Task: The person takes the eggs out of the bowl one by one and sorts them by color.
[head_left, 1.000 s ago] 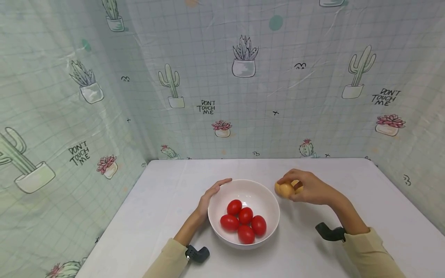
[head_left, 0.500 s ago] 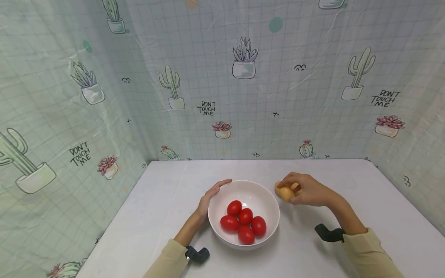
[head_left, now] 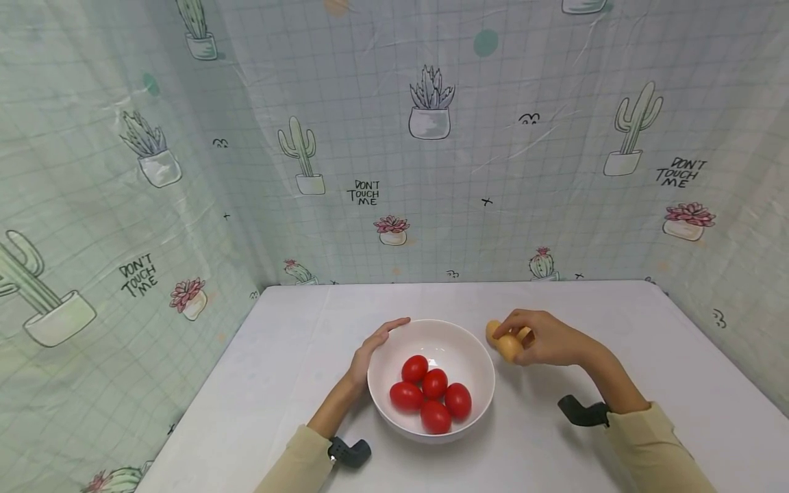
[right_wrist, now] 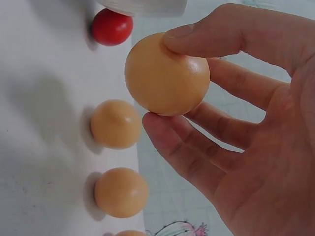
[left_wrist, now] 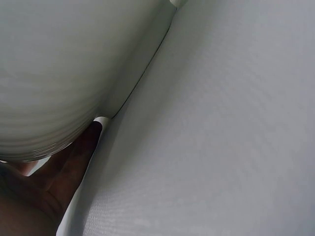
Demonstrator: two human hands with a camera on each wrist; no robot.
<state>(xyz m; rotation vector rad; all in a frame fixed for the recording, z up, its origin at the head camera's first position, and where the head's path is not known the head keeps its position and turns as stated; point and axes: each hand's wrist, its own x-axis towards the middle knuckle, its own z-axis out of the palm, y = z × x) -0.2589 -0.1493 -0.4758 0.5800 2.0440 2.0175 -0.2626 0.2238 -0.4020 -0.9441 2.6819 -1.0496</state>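
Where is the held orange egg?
In the head view, the orange egg is just right of the white bowl, pinched in the right hand beside other orange eggs.

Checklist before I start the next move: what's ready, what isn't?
1. Right hand holds a yellow egg between thumb and fingers: ok.
2. Left hand rests against the bowl: ok.
3. Bowl upright, five red eggs inside: ok.
4. Table beside the bowl free of stray red eggs: not ok, the right wrist view shows an outside red egg.
5. Held egg clear of the table: cannot tell.
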